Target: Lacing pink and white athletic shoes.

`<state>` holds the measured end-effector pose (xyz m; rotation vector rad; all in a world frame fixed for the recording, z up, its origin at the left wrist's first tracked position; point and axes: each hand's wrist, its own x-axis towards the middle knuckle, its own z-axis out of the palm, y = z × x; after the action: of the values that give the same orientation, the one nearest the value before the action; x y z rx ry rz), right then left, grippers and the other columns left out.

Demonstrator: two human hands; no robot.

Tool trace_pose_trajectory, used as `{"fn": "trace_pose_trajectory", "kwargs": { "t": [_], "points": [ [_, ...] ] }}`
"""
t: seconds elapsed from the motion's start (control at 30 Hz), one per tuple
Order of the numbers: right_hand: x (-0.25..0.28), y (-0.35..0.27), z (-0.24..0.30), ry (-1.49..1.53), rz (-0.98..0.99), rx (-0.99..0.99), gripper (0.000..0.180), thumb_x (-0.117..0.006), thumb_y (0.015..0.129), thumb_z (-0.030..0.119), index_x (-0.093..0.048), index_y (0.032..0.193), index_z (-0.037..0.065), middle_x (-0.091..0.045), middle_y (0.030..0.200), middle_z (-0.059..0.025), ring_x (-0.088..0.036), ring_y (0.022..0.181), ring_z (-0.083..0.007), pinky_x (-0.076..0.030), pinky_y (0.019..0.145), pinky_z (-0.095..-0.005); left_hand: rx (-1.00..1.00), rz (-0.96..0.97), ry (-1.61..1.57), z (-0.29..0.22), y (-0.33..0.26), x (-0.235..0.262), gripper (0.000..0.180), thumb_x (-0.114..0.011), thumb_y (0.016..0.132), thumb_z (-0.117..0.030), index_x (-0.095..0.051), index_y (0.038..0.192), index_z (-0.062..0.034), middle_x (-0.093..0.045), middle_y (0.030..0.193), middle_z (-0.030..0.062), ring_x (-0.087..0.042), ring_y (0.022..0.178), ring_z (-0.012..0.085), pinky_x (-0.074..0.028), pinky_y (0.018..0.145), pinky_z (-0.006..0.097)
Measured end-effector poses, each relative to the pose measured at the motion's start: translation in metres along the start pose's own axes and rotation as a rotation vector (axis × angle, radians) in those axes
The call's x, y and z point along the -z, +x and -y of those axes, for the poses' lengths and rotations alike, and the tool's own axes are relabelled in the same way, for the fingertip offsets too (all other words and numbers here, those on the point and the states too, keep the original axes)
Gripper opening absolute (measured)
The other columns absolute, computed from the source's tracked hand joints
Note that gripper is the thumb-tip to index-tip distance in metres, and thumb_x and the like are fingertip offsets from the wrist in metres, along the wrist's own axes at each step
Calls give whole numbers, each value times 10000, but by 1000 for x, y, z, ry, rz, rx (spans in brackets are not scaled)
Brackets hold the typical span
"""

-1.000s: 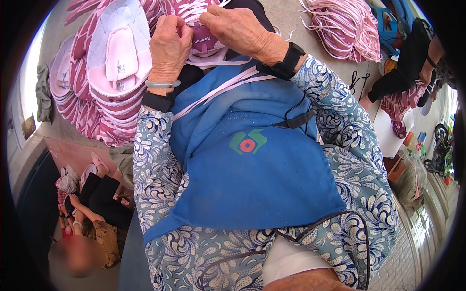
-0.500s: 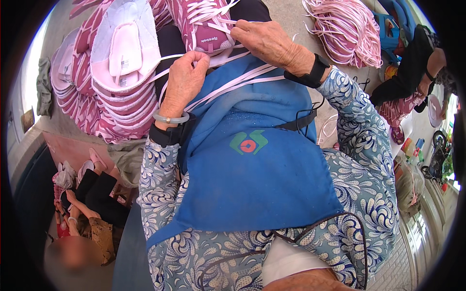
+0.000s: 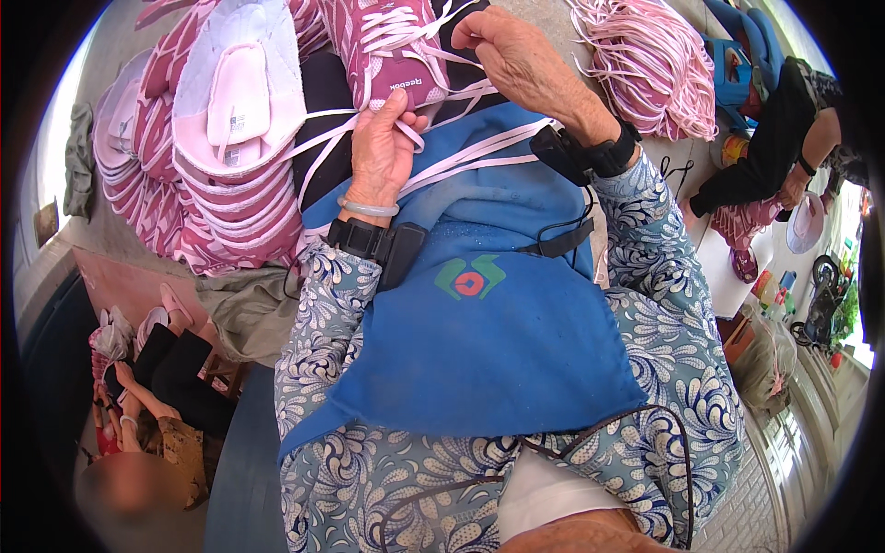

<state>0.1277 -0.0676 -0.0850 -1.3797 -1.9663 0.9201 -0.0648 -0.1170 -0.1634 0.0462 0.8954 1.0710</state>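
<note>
Just left of the working fingers, a stack of pink-and-white shoe uppers [image 3: 217, 175] leans in rows too many to count. The left hand [image 3: 383, 152] has its fingers [image 3: 395, 109] pinched together on a pale pink lace [image 3: 461, 157], at the toe of the one magenta shoe [image 3: 383, 46] lying across the lap, above a blue apron [image 3: 498, 313]. The right hand [image 3: 525, 60], beyond that shoe's far side, curls its fingers closed on another lace strand. Doing this well likely means keeping both strands taut and flat, untwisted, as they cross. Farther right of the fingers, one heaped bundle of loose pink laces [image 3: 636, 60] waits; two hands, one shoe in work.
</note>
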Motion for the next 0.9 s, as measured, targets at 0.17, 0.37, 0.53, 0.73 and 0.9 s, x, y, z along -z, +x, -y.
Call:
{"fn": "trace_pose_trajectory", "kwargs": {
  "t": [0.17, 0.37, 0.53, 0.73, 0.9],
  "points": [
    [-17, -8, -3, -100, -43, 122, 229, -497, 899, 131, -558, 1101, 42, -578, 893, -168, -594, 773, -313, -489, 716, -378, -184, 94, 359, -1, -1, 3, 155, -638, 847, -82, -584, 987, -45, -621, 875, 31, -578, 750, 110, -490, 688, 243],
    [-28, -23, -6, -291, -7, 105, 204, -441, 915, 171, -560, 956, 10, -576, 847, -188, -600, 796, -359, -486, 701, -407, -180, 138, 422, -10, -7, -7, 271, -599, 854, -61, -530, 1101, 26, -621, 1008, 125, -627, 911, 204, -530, 865, 345],
    [-12, -9, -12, -128, -50, 25, 185, -456, 902, 110, -590, 972, 4, -596, 856, -195, -600, 766, -346, -486, 698, -392, -8, 175, -28, -8, 6, -7, 314, -627, 848, -78, -517, 1131, 3, -601, 1063, 97, -592, 972, 194, -482, 909, 373],
    [15, 3, 10, 82, 248, -162, 237, -528, 922, 173, -619, 1100, 46, -647, 923, -103, -621, 790, -213, -489, 641, -281, -58, 132, -19, 0, 8, 0, 336, -662, 810, -30, -533, 1119, -8, -606, 1044, 78, -589, 955, 176, -467, 909, 360],
    [52, 10, 1, -326, 293, 89, 163, -560, 813, 76, -605, 920, -38, -552, 661, -110, -544, 616, -222, -424, 561, -309, -59, 160, -14, 2, 10, 1, 418, -617, 834, -10, -453, 1218, 1, -565, 1128, 107, -555, 1052, 225, -423, 995, 423]
  ]
}}
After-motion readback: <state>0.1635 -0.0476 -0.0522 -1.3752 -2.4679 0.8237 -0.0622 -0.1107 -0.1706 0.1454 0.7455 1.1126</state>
